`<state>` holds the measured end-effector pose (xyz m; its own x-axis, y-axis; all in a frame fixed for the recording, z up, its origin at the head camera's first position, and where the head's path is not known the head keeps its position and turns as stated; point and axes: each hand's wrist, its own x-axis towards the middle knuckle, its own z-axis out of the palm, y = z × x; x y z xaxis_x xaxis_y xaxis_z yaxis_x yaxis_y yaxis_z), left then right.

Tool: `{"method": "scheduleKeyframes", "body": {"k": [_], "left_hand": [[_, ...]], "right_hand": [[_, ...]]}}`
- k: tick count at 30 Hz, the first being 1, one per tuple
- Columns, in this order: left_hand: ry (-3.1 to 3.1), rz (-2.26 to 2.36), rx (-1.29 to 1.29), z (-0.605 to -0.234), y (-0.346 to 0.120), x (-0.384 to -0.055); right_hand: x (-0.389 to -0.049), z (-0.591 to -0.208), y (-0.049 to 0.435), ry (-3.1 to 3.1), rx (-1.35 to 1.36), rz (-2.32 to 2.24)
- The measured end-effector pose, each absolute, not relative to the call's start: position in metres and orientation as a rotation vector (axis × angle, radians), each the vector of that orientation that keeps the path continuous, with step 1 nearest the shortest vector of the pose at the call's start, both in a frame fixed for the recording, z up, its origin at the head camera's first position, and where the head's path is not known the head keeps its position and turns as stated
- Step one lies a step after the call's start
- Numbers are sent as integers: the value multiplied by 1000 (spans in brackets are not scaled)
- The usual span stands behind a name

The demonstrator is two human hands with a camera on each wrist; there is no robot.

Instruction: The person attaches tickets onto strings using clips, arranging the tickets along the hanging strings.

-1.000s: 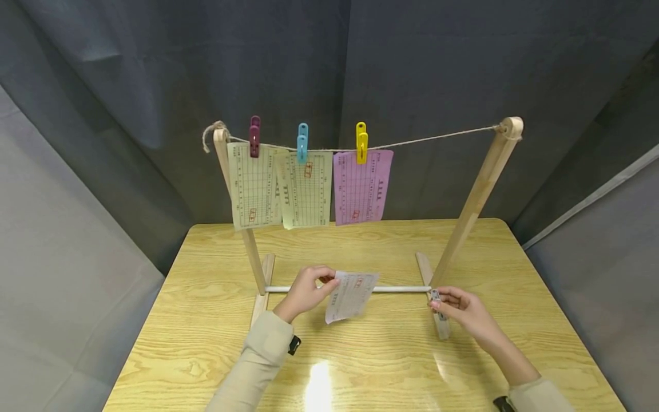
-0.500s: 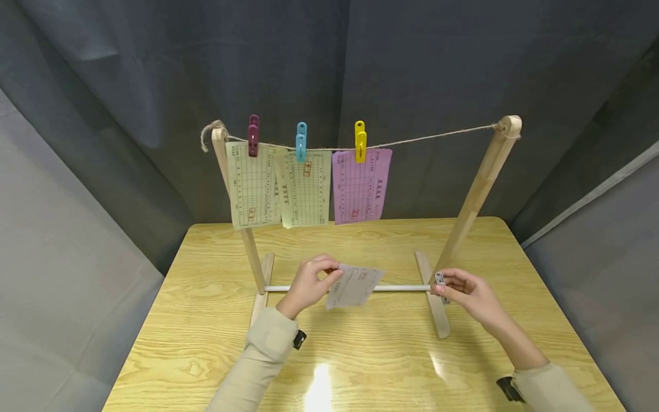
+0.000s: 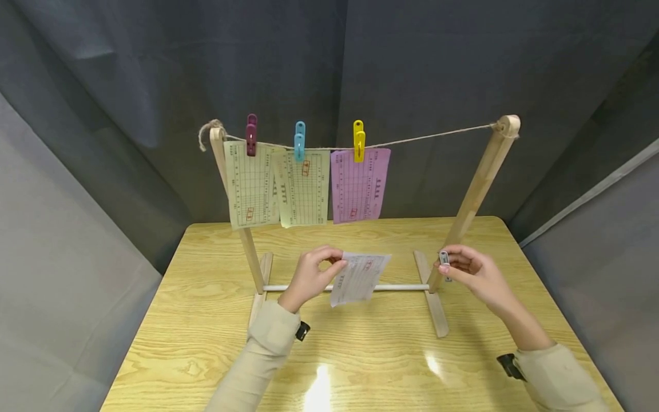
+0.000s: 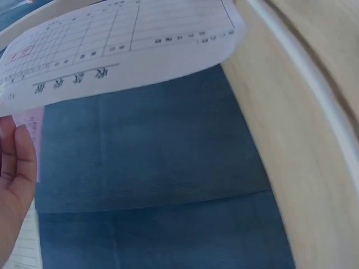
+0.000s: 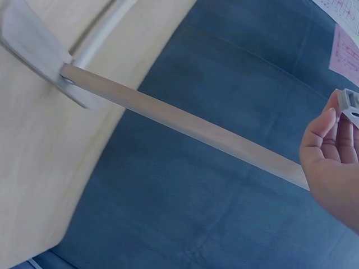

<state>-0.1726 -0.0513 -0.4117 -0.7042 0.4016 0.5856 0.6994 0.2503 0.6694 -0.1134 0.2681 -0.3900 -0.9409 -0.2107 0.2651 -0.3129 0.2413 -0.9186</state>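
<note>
Between thumb and fingers my left hand [image 3: 315, 274] pinches the upper left corner of a white printed receipt slip [image 3: 360, 279], which slants down above the table. The same slip [image 4: 123, 45] crosses the top of the left wrist view, with part of the left hand [image 4: 14, 179] below it. On the right, in front of the stand's post, my right hand [image 3: 476, 277] grips a grey clothespin [image 3: 444, 259]. Only the end of this clothespin [image 5: 350, 103] shows at the right wrist view's edge. Behind, a twine line [image 3: 427, 138] carries two pale green slips [image 3: 305, 191] and a pink slip [image 3: 359, 186].
Maroon [image 3: 251, 135], blue [image 3: 300, 141] and yellow clothespins [image 3: 358, 141] hold the hanging slips. Wooden posts rise left [image 3: 247, 246] and right [image 3: 481, 183], joined low by a white rod [image 3: 401, 287]. The wooden table [image 3: 206, 355] ends at a dark curtain [image 3: 437, 68].
Both hands have risen, and the left has also shifted slightly right, carrying the white slip. The right hand has lifted the grey clothespin higher along the post. The hanging slips stay put.
</note>
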Motion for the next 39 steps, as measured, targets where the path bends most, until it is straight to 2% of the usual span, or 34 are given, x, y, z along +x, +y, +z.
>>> {"method": "scheduleKeyframes", "body": {"k": [16,25,39], "left_hand": [[-2082,-1412,-1148,-379,-35,-173],[-2002,-1397,-1204,-361,-27,-178],[-1906,-1426,-1212,-333,-20,-187]], "right_hand": [[-123,-348,266,-2336,679,1766],[-124,-314,266,-2348,667,1611],[-132,-272,266,-2130,775,1718]]}}
